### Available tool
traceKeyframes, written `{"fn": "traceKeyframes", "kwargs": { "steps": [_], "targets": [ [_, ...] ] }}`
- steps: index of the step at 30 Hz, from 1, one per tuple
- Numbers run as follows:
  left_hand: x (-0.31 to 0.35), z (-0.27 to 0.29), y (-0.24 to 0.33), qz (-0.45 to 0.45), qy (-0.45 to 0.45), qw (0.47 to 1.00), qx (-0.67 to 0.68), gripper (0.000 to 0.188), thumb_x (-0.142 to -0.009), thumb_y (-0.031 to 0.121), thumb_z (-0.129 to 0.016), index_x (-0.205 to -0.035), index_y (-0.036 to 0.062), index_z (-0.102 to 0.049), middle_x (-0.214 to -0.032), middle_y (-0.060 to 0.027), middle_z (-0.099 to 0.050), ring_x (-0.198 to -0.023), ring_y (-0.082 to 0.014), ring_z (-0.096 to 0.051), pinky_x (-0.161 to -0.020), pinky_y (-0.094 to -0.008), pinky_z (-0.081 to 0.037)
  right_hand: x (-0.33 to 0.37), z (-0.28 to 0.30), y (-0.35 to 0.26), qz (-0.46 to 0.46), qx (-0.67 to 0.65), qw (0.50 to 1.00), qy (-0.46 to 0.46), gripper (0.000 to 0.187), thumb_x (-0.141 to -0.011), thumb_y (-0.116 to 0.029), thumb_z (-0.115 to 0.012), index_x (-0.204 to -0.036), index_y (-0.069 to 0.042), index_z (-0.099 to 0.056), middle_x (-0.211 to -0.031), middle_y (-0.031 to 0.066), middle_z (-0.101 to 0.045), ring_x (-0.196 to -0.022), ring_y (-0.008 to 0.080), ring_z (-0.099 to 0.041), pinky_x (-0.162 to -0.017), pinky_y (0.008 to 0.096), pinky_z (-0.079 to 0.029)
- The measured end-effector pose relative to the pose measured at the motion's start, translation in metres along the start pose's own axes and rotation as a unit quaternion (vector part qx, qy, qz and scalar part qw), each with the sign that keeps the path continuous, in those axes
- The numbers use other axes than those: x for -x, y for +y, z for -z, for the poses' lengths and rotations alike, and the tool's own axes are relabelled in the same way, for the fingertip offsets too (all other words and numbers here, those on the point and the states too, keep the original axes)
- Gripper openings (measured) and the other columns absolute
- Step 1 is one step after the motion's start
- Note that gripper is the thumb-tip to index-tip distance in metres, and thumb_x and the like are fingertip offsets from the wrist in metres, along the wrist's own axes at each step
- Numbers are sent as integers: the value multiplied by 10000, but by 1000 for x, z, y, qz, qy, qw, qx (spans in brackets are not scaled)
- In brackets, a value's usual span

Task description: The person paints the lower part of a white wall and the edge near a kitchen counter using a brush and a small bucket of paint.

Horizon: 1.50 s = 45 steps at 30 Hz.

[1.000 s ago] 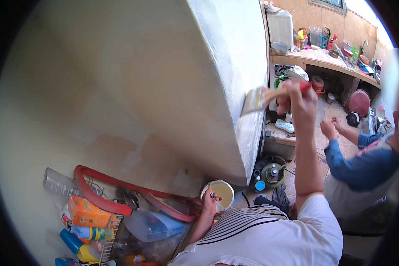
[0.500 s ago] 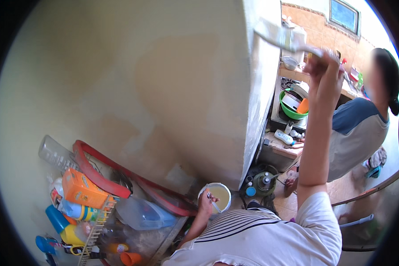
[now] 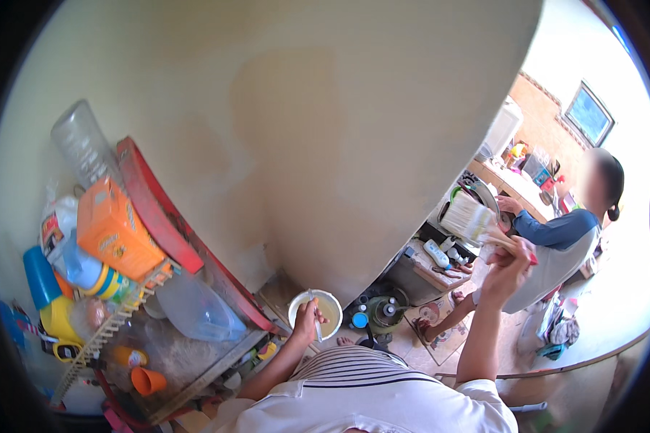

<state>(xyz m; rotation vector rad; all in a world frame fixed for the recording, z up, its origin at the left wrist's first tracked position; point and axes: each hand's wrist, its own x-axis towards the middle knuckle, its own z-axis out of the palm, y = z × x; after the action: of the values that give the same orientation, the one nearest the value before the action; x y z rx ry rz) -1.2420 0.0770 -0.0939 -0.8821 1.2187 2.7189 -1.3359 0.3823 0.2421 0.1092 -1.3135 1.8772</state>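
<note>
My right hand (image 3: 508, 276) is closed round the handle of a wide paintbrush (image 3: 469, 219) with pale bristles. It is raised at the right, with the brush head tipped up and left, apart from the cream wall (image 3: 390, 137). Low in the middle, my left hand (image 3: 307, 319) is closed on a white bucket (image 3: 338, 312) holding pale yellowish liquid. A thin light strip, apparently the bucket's handle, runs through those fingers. Darker, damp-looking patches show on the wall.
At left, a rack (image 3: 94, 353) and red curved frame (image 3: 162, 216) hold bottles, an orange box (image 3: 115, 229) and cups. A green gas cylinder (image 3: 386, 310) stands beyond the wall's corner. Another person (image 3: 556, 245) works at the kitchen counter (image 3: 513, 180) at right.
My right hand has come down from high by the wall's edge, bringing the paintbrush lower and away from it. My left hand still holds the bucket. The view has shifted, showing more wall.
</note>
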Motion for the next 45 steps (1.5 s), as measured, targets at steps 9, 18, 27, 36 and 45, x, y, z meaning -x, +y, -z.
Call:
{"fn": "traceKeyframes", "kwargs": {
  "steps": [9,18,27,36,45],
  "targets": [
    [21,6,-14,-26,-3,1000,2,297,-929,289,-601,-843,41,-462,-670,-38,-476,-503,-137,-491,-531,-338,-536,61,-71,-51,160,168,949,-213,212,-954,-129,-555,-999,75,-592,-793,108,-633,-609,171,-661,-521,263,-538],
    [27,22,-45,-34,-6,999,34,308,-925,285,-618,-895,21,-462,-696,-60,-518,-527,-143,-523,-543,-333,-532,121,-91,36,-38,250,826,-504,205,-929,-104,-631,-1106,-1,-615,-839,129,-719,-799,169,-718,-689,240,-537],
    [47,38,-44,-35,-2,997,-72,342,-954,321,-573,-762,49,-493,-594,-30,-506,-471,-116,-493,-495,-280,-468,155,-75,82,-173,179,839,-484,209,-951,-130,-607,-1074,38,-586,-857,140,-702,-805,170,-709,-702,274,-569],
    [58,36,-34,-27,2,990,-137,295,-970,305,-525,-984,11,-500,-690,-30,-534,-557,-112,-533,-531,-265,-447,172,-44,106,-321,122,833,-434,219,-985,-176,-556,-1054,32,-558,-823,146,-675,-717,210,-699,-644,292,-588],
    [64,12,-3,-80,-45,986,-142,333,-1008,321,-460,-917,14,-548,-693,-41,-556,-587,-127,-543,-575,-269,-452,165,-58,111,-326,75,836,-435,293,-984,-211,-564,-1099,58,-547,-899,182,-669,-787,234,-696,-686,318,-587]
  ]
}}
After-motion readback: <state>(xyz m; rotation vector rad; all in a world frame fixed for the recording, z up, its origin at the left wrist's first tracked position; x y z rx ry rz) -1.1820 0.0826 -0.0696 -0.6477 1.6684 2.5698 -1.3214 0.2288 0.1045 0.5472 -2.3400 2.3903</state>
